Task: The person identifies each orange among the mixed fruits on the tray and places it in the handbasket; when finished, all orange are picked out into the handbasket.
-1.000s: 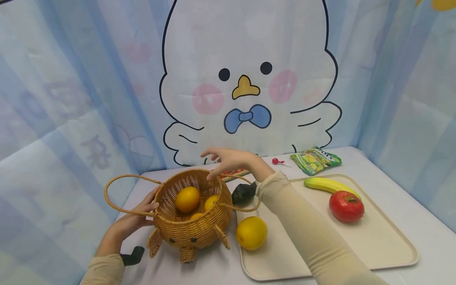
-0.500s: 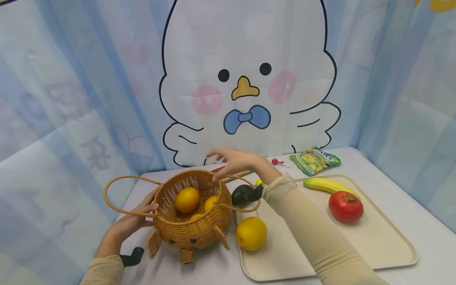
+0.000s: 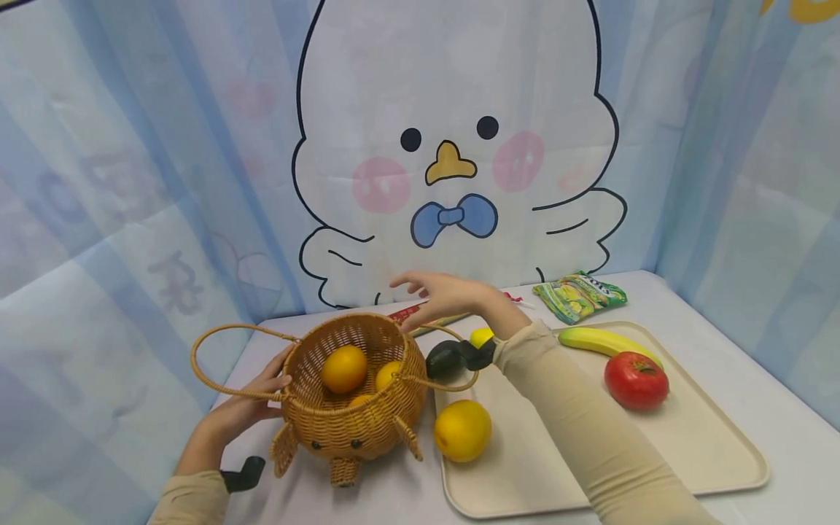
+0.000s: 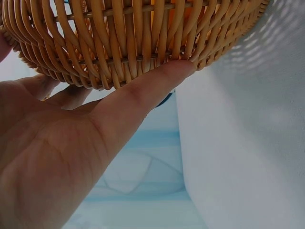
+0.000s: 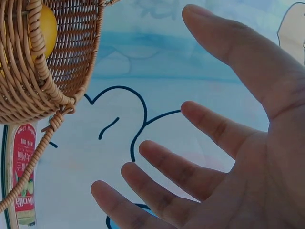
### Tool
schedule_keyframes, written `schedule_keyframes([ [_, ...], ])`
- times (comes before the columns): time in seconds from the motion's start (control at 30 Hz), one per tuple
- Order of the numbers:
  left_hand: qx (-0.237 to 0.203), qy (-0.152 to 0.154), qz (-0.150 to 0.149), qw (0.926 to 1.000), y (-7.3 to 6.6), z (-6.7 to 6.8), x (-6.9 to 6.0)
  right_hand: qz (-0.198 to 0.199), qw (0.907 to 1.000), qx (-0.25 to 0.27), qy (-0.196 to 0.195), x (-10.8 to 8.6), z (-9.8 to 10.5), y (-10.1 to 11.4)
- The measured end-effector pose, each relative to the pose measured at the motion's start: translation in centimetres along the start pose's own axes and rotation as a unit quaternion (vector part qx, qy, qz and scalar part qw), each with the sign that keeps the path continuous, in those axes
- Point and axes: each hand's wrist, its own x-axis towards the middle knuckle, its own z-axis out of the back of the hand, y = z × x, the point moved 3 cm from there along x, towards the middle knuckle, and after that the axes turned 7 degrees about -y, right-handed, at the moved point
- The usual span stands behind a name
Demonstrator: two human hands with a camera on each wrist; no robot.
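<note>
A wicker basket (image 3: 357,430) with an animal snout, ears and two loop handles stands on the table, several orange-yellow fruits (image 3: 344,369) inside it. My left hand (image 3: 246,405) rests against its left outer wall; in the left wrist view, the thumb (image 4: 143,93) lies straight along the weave and other fingers are partly hidden. My right hand (image 3: 449,295), fingers spread and holding nothing, hovers beyond the basket's right rim. In the right wrist view, a gap separates those fingers from the basket (image 5: 71,57).
Right of the basket is a beige tray (image 3: 695,467) with a yellow fruit (image 3: 463,430), a banana (image 3: 607,341) and a tomato (image 3: 636,380). A dark green rounded thing (image 3: 445,360) and a small yellow fruit (image 3: 481,337) lie near its far-left corner. Behind are a red-labelled pack (image 5: 24,171) and green snack bag (image 3: 580,296).
My right hand has drifted right, away from the basket's opening, uncovering more of the red-labelled pack and the small yellow fruit. The left hand and basket stay in place.
</note>
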Motion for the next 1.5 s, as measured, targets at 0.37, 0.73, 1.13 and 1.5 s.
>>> schedule_keyframes([
  [0.37, -0.004, -0.003, 0.005, 1.0000, 0.1, 0.0, -0.1, 0.000, 1.0000, 0.005, -0.004, -0.6, 0.7, -0.8],
  [0.73, 0.003, 0.002, 0.001, 1.0000, -0.1, 0.0, -0.1, -0.008, 0.9999, 0.001, -0.010, -0.9, 0.8, -1.5],
  [1.13, -0.003, -0.003, 0.003, 1.0000, -0.2, 0.1, 0.1, -0.007, 0.9999, 0.009, -0.005, -1.4, 1.0, -1.9],
  [1.5, -0.006, -0.007, 0.005, 0.9999, -0.1, 0.1, 0.1, -0.008, 0.9998, 0.019, -0.002, -1.9, 0.5, -2.1],
])
